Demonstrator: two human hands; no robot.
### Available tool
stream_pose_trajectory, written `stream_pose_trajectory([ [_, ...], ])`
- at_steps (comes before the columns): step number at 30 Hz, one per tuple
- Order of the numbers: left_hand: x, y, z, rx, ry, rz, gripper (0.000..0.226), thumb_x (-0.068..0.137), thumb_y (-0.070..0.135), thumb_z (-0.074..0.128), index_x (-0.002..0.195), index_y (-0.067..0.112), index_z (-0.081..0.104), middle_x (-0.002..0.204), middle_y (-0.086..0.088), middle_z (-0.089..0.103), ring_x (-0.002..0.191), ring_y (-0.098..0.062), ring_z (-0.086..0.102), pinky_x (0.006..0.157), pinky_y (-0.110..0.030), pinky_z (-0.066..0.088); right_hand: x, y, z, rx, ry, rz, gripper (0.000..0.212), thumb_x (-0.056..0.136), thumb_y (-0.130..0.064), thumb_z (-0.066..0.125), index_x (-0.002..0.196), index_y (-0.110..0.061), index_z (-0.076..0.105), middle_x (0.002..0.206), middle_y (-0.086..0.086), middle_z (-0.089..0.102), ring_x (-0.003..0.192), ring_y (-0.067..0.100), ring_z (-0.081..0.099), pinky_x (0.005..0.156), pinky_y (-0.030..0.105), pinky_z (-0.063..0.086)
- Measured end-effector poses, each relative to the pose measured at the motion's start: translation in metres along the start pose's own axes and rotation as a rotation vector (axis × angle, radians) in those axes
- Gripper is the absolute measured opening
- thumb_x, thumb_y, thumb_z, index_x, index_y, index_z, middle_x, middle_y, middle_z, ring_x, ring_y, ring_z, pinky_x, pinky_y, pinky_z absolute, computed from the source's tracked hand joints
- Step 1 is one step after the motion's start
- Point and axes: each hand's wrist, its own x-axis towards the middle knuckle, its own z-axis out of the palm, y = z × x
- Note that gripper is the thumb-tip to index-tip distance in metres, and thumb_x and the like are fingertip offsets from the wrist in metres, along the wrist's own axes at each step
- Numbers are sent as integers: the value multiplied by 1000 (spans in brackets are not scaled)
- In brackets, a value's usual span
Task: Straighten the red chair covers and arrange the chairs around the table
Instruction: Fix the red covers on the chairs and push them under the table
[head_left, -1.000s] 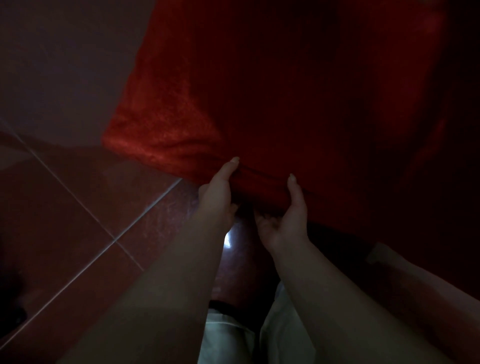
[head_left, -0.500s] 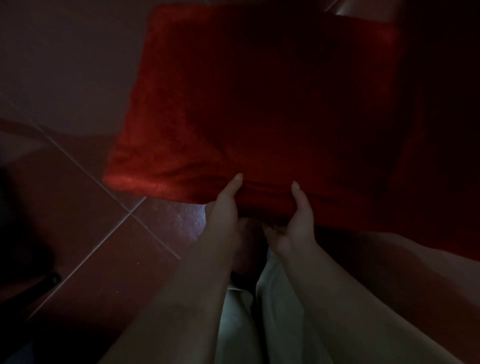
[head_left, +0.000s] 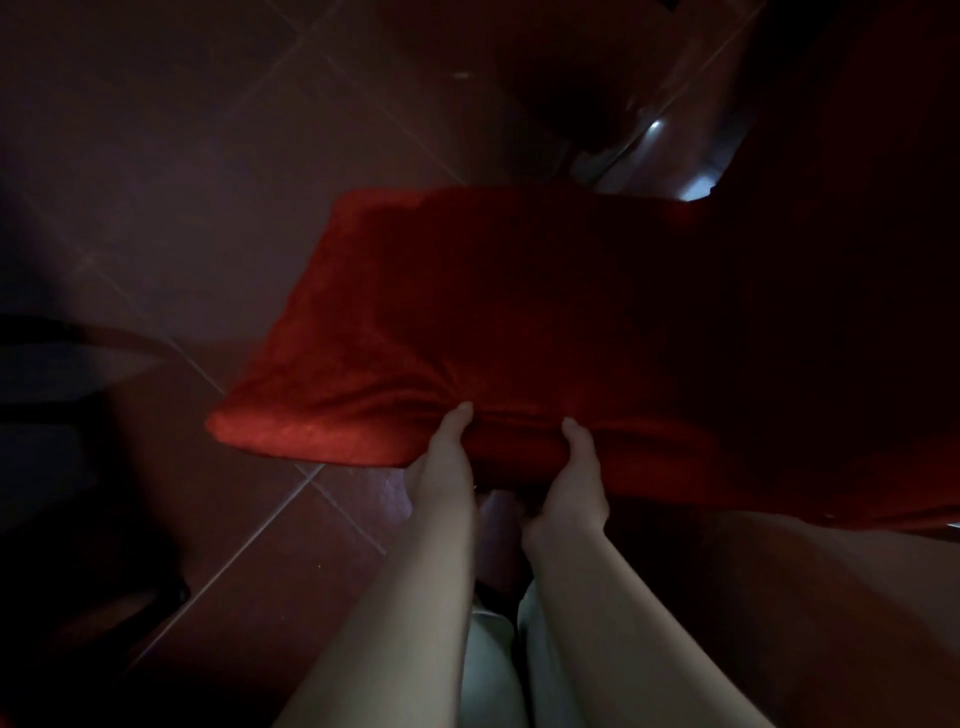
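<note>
As the fingers (head_left: 458, 422) of the left hand (head_left: 445, 467) and right hand (head_left: 574, 488) pinch the near edge of the red chair cover (head_left: 467, 312), thumbs on top, the cover stretches away from them. Its near edge runs crosswise, and the left hand is nearer its left corner, above the floor (head_left: 208, 156).

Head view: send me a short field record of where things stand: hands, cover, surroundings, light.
left hand: grips the cover's near edge, thumb on top, the rest hidden beneath
right hand: grips the same edge beside the left hand, thumb on top
cover: red, creased around the two thumbs
floor: dark tiles with pale joints
light: very dim; the right side is too dark to read
</note>
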Motion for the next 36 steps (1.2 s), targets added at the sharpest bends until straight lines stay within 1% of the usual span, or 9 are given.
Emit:
stream_pose_trajectory([
  [4, -31, -9, -18, -8, 46, -41, 36, 67, 28, 87, 89, 9, 67, 64, -7, 73, 54, -22, 71, 46, -30, 55, -22, 1, -21, -4, 45, 40, 29, 72, -35, 82, 82, -17, 61, 54, 1, 68, 49, 21, 68, 47, 29, 54],
  [7, -55, -14, -28, -44, 67, -64, 29, 72, 24, 85, 85, 10, 63, 50, -1, 66, 44, -17, 67, 36, -27, 49, -38, 1, -35, -46, 94, 41, 31, 72, -36, 83, 82, -16, 61, 53, 3, 68, 48, 22, 68, 40, 28, 52],
  [13, -82, -9, -39, -71, 63, -103, 28, 78, 22, 81, 81, 12, 55, 41, 1, 60, 35, -15, 61, 31, -26, 45, -65, 2, -40, -129, 106, 15, 33, 69, -38, 84, 85, -16, 65, 78, 11, 72, 52, 26, 69, 43, 35, 54],
  [17, -86, -5, -46, -70, 90, -133, 31, 77, 22, 82, 79, 14, 53, 41, -1, 60, 34, -16, 60, 31, -26, 45, -74, 5, -42, -182, 118, 0, 32, 70, -38, 83, 83, -15, 64, 82, 11, 71, 52, 25, 70, 43, 33, 54],
  [22, -88, -33, -62, -38, 199, -172, 37, 67, 29, 88, 80, 15, 56, 74, -9, 67, 40, -16, 64, 36, -26, 49, -78, 11, -65, -219, 127, -18, 33, 69, -37, 83, 86, -14, 67, 74, 10, 74, 59, 30, 72, 55, 40, 59],
  [25, -95, -45, -69, 12, 219, -182, 42, 61, 38, 88, 79, 17, 56, 80, -7, 69, 59, -24, 72, 60, -36, 61, -84, 9, -79, -262, 134, -40, 36, 67, -39, 83, 87, -14, 65, 63, 4, 72, 56, 26, 71, 50, 36, 57],
  [27, -104, -42, -67, 14, 225, -188, 46, 55, 42, 87, 78, 17, 56, 78, -6, 70, 66, -26, 72, 71, -41, 61, -91, 4, -79, -269, 127, -50, 35, 67, -37, 82, 85, -14, 64, 58, 3, 70, 52, 25, 70, 43, 33, 54],
  [32, -118, -17, -53, -46, 197, -180, 47, 48, 40, 83, 80, 14, 60, 80, -10, 71, 68, -32, 72, 74, -48, 61, -107, -10, -59, -314, 109, -85, 24, 69, -36, 80, 78, -18, 67, 52, 0, 67, 45, 20, 67, 38, 29, 50],
  [36, -123, 1, -40, -70, 215, -139, 37, 58, 36, 84, 77, 15, 61, 75, -7, 71, 53, -26, 71, 59, -42, 62, -114, -20, -38, -329, 90, -96, 25, 68, -38, 78, 79, -18, 68, 54, 1, 68, 47, 21, 68, 44, 30, 53],
])
